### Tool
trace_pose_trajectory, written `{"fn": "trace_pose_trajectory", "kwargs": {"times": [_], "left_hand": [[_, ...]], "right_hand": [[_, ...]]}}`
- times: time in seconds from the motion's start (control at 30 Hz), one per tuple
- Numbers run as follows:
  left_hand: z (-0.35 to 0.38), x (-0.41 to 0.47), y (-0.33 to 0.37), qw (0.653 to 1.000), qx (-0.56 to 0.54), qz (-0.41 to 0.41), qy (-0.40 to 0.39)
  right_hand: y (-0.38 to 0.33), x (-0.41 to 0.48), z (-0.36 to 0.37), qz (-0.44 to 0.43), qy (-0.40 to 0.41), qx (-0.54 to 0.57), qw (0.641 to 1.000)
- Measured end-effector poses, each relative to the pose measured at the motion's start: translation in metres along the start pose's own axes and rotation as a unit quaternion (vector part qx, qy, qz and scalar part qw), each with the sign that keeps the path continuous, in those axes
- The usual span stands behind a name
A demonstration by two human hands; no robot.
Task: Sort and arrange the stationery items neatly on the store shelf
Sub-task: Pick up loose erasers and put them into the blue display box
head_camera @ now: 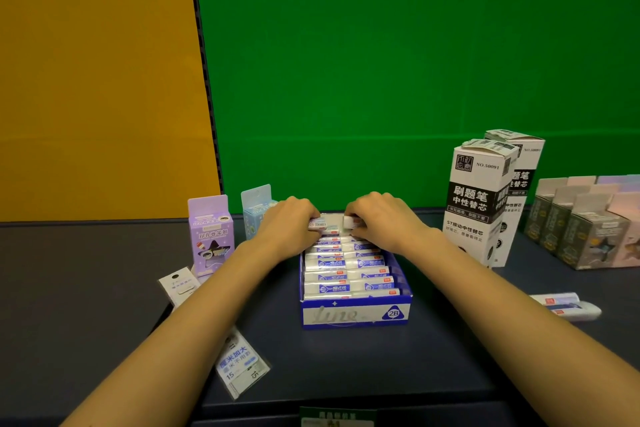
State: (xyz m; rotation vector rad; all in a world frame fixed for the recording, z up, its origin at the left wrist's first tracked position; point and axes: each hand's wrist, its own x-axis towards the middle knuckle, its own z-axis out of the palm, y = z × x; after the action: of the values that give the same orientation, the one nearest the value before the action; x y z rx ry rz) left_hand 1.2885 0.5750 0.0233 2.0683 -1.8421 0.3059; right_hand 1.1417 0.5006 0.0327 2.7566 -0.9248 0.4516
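A blue and white display box [355, 315] marked 2B sits on the dark shelf [86, 288], filled with two rows of wrapped white erasers [346, 265]. Both hands reach to the box's far end. My left hand [291, 224] pinches a wrapped eraser [319, 225] at the back left. My right hand [384, 220] grips another white eraser [349, 221] at the back right. Both held erasers sit just above the rows, and my fingers hide much of them.
A purple sharpener box [211, 236] and a light blue one [256, 208] stand to the left. Two flat packets [242, 364] [180, 284] lie at the front left. Tall white refill boxes [479, 198] stand to the right, beside grey cartons [581, 225]. Loose erasers [564, 305] lie at the right.
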Motion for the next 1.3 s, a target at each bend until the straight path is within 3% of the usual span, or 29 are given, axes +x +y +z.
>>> {"fn": "trace_pose_trajectory", "kwargs": {"times": [0.17, 0.4, 0.57, 0.83, 1.17, 1.3], "left_hand": [[-0.017, -0.003, 0.007, 0.999, -0.02, 0.037, 0.019], [-0.023, -0.011, 0.011, 0.992, -0.102, 0.01, -0.067], [-0.018, -0.016, 0.003, 0.983, -0.146, 0.011, -0.109], [-0.015, -0.015, -0.003, 0.991, -0.111, 0.051, -0.052], [-0.01, -0.017, 0.003, 0.997, -0.07, 0.045, 0.006], [-0.007, -0.015, 0.003, 0.998, -0.058, 0.039, -0.006]], "right_hand": [[0.004, -0.005, -0.004, -0.014, 0.011, 0.05, 0.999], [0.003, -0.009, -0.004, -0.025, -0.117, 0.069, 0.99], [0.005, -0.015, -0.007, -0.014, -0.07, 0.07, 0.995], [0.004, -0.016, -0.001, -0.007, -0.023, 0.088, 0.996], [0.002, -0.019, -0.008, 0.024, -0.023, 0.067, 0.997], [0.001, -0.02, -0.01, 0.034, -0.03, 0.072, 0.996]]}}
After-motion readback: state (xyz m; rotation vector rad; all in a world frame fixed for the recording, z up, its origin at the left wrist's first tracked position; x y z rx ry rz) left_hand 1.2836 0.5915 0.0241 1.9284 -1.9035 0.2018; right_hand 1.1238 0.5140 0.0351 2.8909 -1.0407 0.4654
